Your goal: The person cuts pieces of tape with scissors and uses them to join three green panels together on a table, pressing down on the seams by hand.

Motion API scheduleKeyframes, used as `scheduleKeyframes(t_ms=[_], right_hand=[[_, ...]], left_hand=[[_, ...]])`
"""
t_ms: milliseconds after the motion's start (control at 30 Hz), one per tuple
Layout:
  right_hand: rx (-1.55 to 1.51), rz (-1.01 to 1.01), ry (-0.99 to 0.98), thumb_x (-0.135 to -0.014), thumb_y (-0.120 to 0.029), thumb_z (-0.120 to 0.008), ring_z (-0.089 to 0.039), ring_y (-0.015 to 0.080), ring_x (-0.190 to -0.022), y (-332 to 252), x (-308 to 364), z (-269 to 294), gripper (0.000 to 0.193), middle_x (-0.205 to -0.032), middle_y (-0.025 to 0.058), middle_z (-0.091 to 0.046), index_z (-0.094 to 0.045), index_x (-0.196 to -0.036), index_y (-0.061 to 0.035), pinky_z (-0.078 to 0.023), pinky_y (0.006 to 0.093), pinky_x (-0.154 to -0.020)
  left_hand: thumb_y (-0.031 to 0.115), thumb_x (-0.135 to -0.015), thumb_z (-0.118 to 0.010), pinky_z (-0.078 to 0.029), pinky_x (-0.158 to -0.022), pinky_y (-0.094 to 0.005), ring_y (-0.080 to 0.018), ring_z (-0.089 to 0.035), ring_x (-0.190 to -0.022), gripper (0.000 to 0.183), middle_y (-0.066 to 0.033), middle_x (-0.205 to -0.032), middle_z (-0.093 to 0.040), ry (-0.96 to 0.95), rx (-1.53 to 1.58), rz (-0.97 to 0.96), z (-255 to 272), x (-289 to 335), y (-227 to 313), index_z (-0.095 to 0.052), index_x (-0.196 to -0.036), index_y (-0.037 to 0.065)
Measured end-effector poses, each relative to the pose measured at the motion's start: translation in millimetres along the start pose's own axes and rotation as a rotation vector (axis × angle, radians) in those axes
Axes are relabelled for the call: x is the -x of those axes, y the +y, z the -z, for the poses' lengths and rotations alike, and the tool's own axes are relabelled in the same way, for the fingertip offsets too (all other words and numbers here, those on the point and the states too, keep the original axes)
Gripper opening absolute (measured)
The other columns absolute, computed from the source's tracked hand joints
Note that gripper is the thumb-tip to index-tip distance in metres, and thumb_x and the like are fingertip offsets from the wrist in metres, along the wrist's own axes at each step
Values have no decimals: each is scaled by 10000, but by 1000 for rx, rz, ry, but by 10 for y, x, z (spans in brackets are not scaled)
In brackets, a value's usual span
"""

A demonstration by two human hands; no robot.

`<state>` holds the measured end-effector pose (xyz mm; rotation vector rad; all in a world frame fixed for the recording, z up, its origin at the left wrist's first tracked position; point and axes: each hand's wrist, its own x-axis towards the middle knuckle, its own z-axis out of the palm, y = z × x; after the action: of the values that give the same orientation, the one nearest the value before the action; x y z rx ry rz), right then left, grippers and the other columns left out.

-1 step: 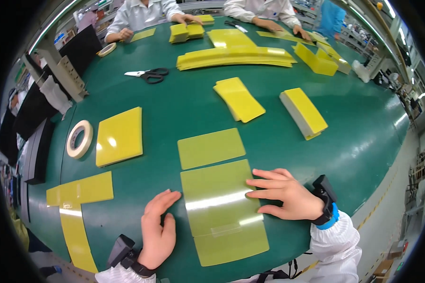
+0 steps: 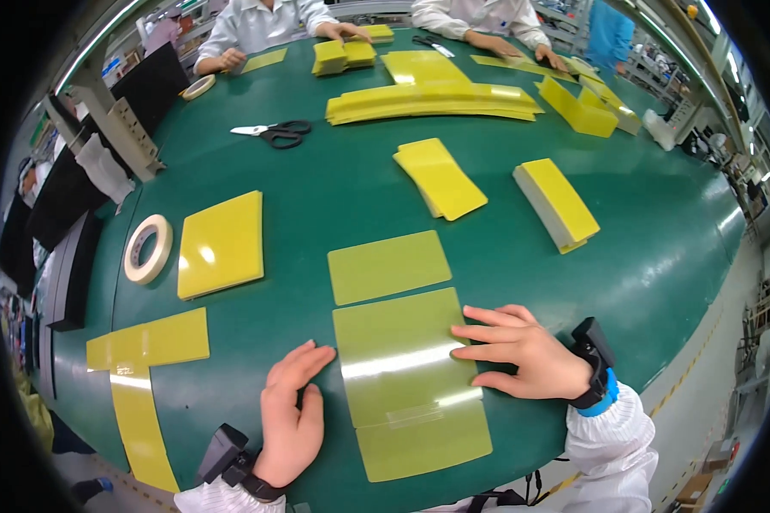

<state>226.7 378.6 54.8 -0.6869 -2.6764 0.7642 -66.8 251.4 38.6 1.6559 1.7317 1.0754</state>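
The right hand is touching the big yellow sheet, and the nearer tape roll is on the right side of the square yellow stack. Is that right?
Not quite: the nearer tape roll is on the left side of the square yellow stack, as the head view shows. The right hand is touching the big yellow sheet.

No text legible from where I stood. Masking tape roll (image 2: 164, 244) toward nine o'clock on green table (image 2: 505, 248): dark print around inside of core, too small and slanted to make out. Only sign-like marking I could pick out was wordless: yellow dashed line (image 2: 680, 374) on floor (image 2: 701, 385), out toward four o'clock, past table edge.
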Motion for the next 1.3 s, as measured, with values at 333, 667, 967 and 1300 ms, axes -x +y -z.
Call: scheduleKeyframes(t_ms=[333,667,967,1300], right_hand=[[19,4,-54,-818,-202,-725,-436,270,-1331,-9,-26,19,332,-1337,54,-567,-671,-1134,-118,-314,449,-1043],[43,128,-58,-832,-232,-706,-461,245,-1315,-83,-51,-47,343,-1382,55,-529,-662,-1166,-166,-330,485,-1005],[86,178,-161,-830,-285,-728,-449,229,-1331,-137,-48,-147,267,-1361,-29,-560,-711,-1096,-263,-291,525,-1013],[115,301,-85,-820,-305,-714,-481,213,-1256,-210,-30,-198,350,-1320,-9,-563,-677,-1132,-151,-322,523,-1013]], left_hand=[[-102,-703,-469,-310,-1046,-466,-326,-554,-1219,450,-121,-751,-661,-54,-173,-93,-21,11,106,-703,-1060,39],[92,-804,-650,-189,-1113,-493,-281,-478,-1307,362,-75,-1229,-641,-192,-205,-100,-31,-4,174,-668,-1164,120],[220,-808,-729,-139,-1117,-529,-260,-414,-1357,401,-50,-1345,-573,-276,-297,-118,-48,3,172,-657,-1197,149],[249,-786,-734,-167,-1117,-539,-231,-506,-1280,316,-29,-1243,-631,-383,-375,-460,-83,49,164,-707,-1079,134]])
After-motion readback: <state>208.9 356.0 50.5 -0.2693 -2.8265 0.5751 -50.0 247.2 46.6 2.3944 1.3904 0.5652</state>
